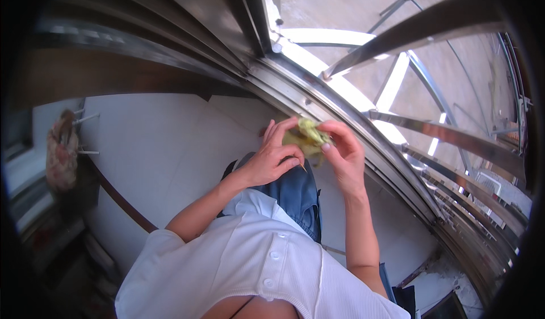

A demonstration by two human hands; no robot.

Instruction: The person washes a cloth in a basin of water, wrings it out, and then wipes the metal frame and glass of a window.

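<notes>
Both of my hands are raised in front of me beside a metal window track. A crumpled yellow-green cloth is spread between them. My left hand grips its left side, and a thin pointed stick juts out below the thumb and forefinger of that hand. My right hand pinches the bunched cloth at its right side between thumb and fingers. Part of the cloth hangs behind the fingers, and how the left fingers hold it is partly hidden.
The sliding-window track runs diagonally just beyond my hands. Metal bars stand outside it, at the right. A white wall is at the left, with a patterned item hanging near white pegs. Dark blurred objects lie at the lower left.
</notes>
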